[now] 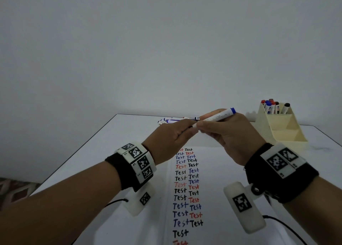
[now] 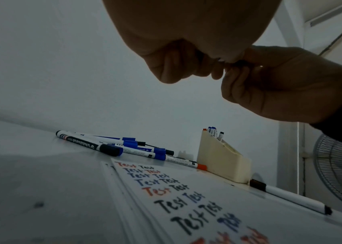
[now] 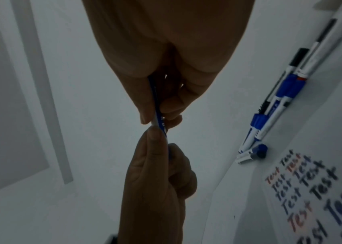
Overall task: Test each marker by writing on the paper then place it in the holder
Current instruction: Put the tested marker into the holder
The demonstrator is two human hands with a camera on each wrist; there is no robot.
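Hands (image 1: 171,137) (image 1: 226,133) both grip blue marker (image 1: 220,115) | loose markers (image 2: 124,147) beyond paper (image 1: 185,189) | holder (image 1: 283,128) right

Held marker (image 1: 216,116): white barrel, blue end cap; raised above the paper, tilted, blue end pointing up and right; its lower end is hidden by fingers.
Paper (image 1: 212,189): white sheet lying flat on the desk, two columns of the word "Test" in black, blue and red.
Holder (image 1: 283,128): cream, stepped compartments, at the far right; red, blue and black markers stand upright in its rear compartment.
Loose markers (image 2: 128,147): capped, heaped beyond the paper's far edge.
Single marker (image 2: 291,197): lies beside the holder.
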